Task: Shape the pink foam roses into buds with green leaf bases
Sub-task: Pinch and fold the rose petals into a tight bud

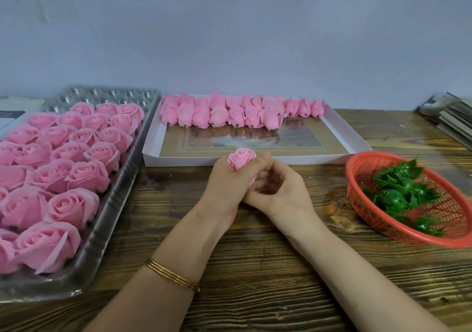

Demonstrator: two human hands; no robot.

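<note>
Pink foam rose (241, 158), centre frame, likely light and crushable; left hand (227, 181) curls round petals, right hand (278, 191) pinches the probably firmer base.

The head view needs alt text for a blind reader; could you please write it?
A left hand grips a pink foam rose while the fingers of the right hand curl at its base. Left, a clear plastic tray holds open pink roses; behind, a white shallow box holds closed pink buds; right, a red plastic basket holds green leaf bases.
</note>
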